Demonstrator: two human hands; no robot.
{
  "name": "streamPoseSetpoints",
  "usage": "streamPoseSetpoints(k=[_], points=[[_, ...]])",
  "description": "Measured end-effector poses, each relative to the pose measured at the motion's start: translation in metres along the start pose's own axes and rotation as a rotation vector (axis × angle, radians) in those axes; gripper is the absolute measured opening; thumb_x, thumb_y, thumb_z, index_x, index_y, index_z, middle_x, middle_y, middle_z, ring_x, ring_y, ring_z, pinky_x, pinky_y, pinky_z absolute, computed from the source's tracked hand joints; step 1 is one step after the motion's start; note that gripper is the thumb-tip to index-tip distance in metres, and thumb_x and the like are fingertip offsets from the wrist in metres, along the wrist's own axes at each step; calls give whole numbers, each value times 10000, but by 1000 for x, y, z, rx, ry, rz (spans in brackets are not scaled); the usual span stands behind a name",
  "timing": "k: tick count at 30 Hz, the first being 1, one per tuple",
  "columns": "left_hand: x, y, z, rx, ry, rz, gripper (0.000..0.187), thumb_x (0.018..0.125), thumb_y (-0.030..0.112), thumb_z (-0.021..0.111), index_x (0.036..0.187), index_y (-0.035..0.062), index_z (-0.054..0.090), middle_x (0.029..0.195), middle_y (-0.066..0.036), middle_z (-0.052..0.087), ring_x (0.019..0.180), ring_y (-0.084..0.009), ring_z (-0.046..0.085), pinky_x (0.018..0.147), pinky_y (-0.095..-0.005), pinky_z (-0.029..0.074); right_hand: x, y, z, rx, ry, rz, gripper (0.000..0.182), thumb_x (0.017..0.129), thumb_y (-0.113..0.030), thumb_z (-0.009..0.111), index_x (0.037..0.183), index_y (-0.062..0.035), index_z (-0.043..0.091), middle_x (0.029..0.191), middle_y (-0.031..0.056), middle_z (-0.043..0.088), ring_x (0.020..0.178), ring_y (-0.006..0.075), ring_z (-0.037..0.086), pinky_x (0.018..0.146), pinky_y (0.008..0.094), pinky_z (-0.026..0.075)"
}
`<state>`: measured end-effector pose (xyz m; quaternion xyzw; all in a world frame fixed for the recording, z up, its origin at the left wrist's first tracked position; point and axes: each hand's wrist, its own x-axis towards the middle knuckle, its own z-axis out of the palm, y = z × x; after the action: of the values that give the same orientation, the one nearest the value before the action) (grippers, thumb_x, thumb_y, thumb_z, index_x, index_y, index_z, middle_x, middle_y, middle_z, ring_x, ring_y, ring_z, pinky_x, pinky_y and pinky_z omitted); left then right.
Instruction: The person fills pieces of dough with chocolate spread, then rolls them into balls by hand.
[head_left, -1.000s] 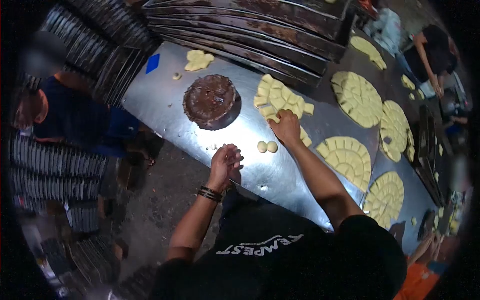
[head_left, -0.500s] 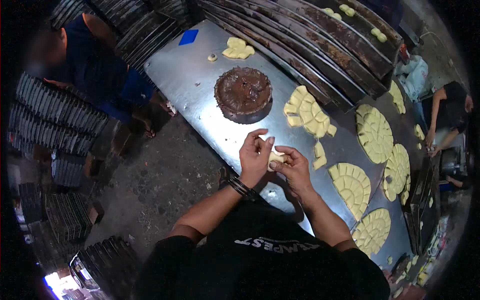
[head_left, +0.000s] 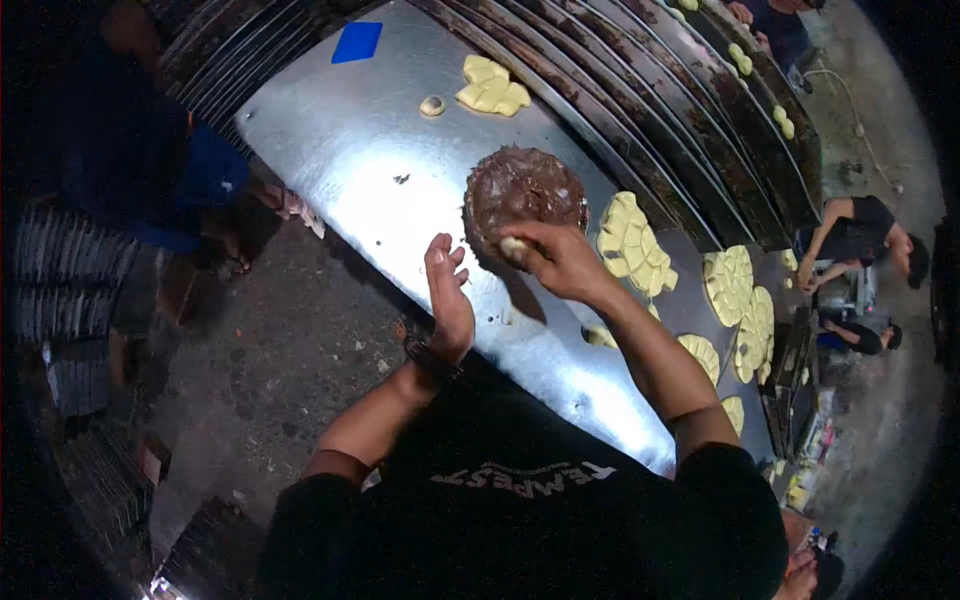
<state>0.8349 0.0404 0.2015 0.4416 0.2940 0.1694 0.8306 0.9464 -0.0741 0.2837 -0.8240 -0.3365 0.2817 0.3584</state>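
Note:
My right hand (head_left: 562, 260) is closed around a small pale dough piece (head_left: 513, 247) at the near rim of a round mass of brown chocolate-like filling (head_left: 525, 190). The fingers are slightly blurred, and part of the dough is hidden by them. My left hand (head_left: 452, 305) is raised over the table's near edge with its fingers stretched out and nothing in it. Beyond the filling lie a flat cluster of yellow dough pieces (head_left: 492, 88) and one small round ball (head_left: 432, 106). More cut dough (head_left: 635, 245) lies to the right, beside my right forearm.
The metal table (head_left: 340, 110) bears a blue square (head_left: 357, 42) at its far end. Stacked dark trays (head_left: 640, 110) line its far side. More dough sheets (head_left: 728, 285) lie to the right. One person (head_left: 110, 150) stands at left; others, including a person (head_left: 862, 235), work at right.
My hands have come apart. The right moved up to the filling with the dough piece; the left moved left and opened. The view has shifted.

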Motion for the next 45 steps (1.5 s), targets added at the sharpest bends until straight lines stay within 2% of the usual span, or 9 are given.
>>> streamPoseSetpoints(k=[5,12,16,22,29,37,40,41,45], points=[[18,-9,0,-136,-88,-118,684,934,549,256,1394,44,231,1368,-176,340,1226,-294,375,996,-408,294,34,0,13,-507,43,114,296,736,-26,591,1032,-33,599,939,200,621,895,250,619,785,332,471],[21,1,-3,-238,-139,-220,643,942,545,258,1373,68,285,1308,-128,399,1142,-242,416,947,-370,326,37,40,-13,682,-190,501,266,813,-50,573,1079,-52,576,1002,98,630,891,165,617,709,252,478],[10,9,-9,30,-62,-53,643,943,548,237,1355,65,333,1366,-115,361,1191,-242,374,952,-396,315,-2,16,-12,1383,-132,246,360,841,-22,545,1195,-63,496,1033,89,592,898,171,588,700,263,475],[-53,37,18,127,-387,-96,688,944,561,189,1284,13,427,1247,-154,486,1089,-242,483,894,-390,401,-70,30,0,1682,-370,5,523,775,-17,606,1267,-79,442,1095,109,579,869,199,604,673,261,486],[-141,-14,4,-8,-255,-187,192,894,103,553,1060,7,573,926,-80,627,786,-129,588,701,-244,487,-148,69,55,1750,-435,197,573,767,72,557,1301,-51,386,1039,160,573,748,178,601,603,220,497],[-153,-40,-55,33,-217,-212,126,888,90,547,984,33,605,969,-61,614,795,-119,577,650,-230,470,-169,58,83,1480,-136,581,383,816,66,444,1188,18,523,1048,148,585,846,182,624,711,239,524],[-154,-2,-57,518,-323,323,164,895,80,524,1005,-15,600,1056,-122,596,907,-190,588,753,-275,479,-144,39,108,738,-26,345,342,821,47,473,1143,-8,575,1055,156,609,881,206,628,747,290,524],[-146,4,-64,627,-354,521,216,901,129,515,1038,-18,594,1052,-140,589,975,-234,580,831,-319,465,-135,27,117,224,251,-152,303,803,12,547,1094,-40,615,1055,153,627,900,228,628,775,330,515],[-123,32,-88,698,-408,646,275,915,185,488,1057,-24,596,1089,-157,563,996,-245,572,828,-334,469,-100,-21,121,44,239,-230,285,730,-42,665,1015,-40,648,950,145,621,877,240,620,779,315,498]])
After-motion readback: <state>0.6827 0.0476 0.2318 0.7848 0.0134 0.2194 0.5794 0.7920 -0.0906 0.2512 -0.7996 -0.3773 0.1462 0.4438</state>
